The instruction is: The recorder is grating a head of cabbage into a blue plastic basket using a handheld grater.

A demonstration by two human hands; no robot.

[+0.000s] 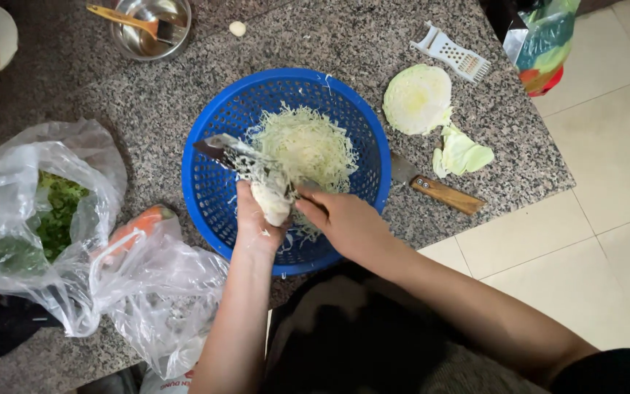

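Observation:
A blue plastic basket (pixel 216 197) sits on the granite counter (pixel 373 44) and holds a heap of shredded cabbage (pixel 304 146). My left hand (pixel 255 226) grips a small pale cabbage chunk (pixel 271 203) over the basket's near side. My right hand (pixel 348 222) holds the handle end of a long metal shredding blade (pixel 231 153), which slants up and left across the basket. The blade lies against the chunk, with shreds clinging to it.
To the right of the basket lie a halved cabbage (pixel 417 98), a loose leaf (pixel 462 153), a wooden-handled knife (pixel 439 192) and a white grater (pixel 452 52). A metal bowl (pixel 151 29) stands at the back. Plastic bags with greens (pixel 52 211) and a carrot (pixel 136 225) lie left.

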